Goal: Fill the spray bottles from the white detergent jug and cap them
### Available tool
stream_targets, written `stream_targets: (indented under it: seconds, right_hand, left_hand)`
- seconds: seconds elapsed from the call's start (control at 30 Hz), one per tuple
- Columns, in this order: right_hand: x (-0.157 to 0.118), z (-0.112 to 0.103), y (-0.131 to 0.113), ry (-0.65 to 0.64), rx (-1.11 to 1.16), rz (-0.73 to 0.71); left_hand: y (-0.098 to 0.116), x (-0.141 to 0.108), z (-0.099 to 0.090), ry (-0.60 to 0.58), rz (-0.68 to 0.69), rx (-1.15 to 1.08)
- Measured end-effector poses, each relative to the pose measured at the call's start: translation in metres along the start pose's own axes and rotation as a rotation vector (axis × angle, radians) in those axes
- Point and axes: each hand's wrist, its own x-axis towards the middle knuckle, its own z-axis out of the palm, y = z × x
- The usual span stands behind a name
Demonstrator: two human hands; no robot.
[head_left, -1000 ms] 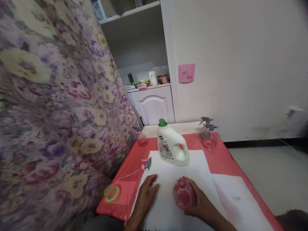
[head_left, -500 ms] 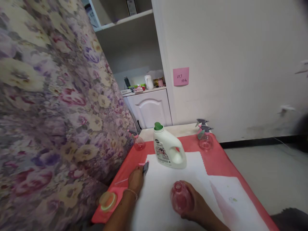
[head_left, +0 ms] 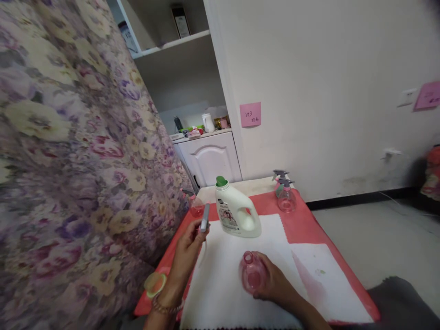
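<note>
My left hand (head_left: 193, 238) grips a grey spray nozzle (head_left: 205, 217), held up at the left edge of the white cloth (head_left: 220, 275); its thin tube hangs below. Wrapped round the side of a pink see-through bottle (head_left: 252, 274) is my right hand (head_left: 271, 279). That bottle stands upright with its neck uncovered. Behind both hands, a pale green detergent jug (head_left: 238, 211) with a green spout rests on the cloth.
A spray bottle (head_left: 195, 206) stands at the table's back left, and two more, one a pink bottle (head_left: 286, 200), at the back right. A yellowish round container (head_left: 155, 284) sits front left. A stained white sheet (head_left: 323, 275) lies right.
My left hand has lifted the spray nozzle off the table's left side and turned it more upright. My right hand still holds the pink bottle. The view has shifted slightly to the right.
</note>
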Motion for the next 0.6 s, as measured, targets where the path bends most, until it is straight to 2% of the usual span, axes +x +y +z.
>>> stream_targets:
  seconds: [0.1,0.2,0.37,0.6]
  right_hand:
    - [0.001,0.001,0.005,-0.009,-0.008,-0.023]
    - [0.002,0.001,0.006,-0.015,0.002,-0.030]
    - [0.002,-0.001,0.005,-0.015,0.008,-0.021]
    - [0.001,-0.001,0.008,-0.032,0.048,-0.016]
  left_hand:
    - [0.035,-0.016,0.010,0.072,-0.019,-0.340]
    - [0.053,-0.028,0.026,0.106,-0.022,-0.554]
    - [0.059,-0.037,0.047,0.142,-0.019,-0.656]
    - [0.055,-0.040,0.061,0.177,-0.033,-0.678]
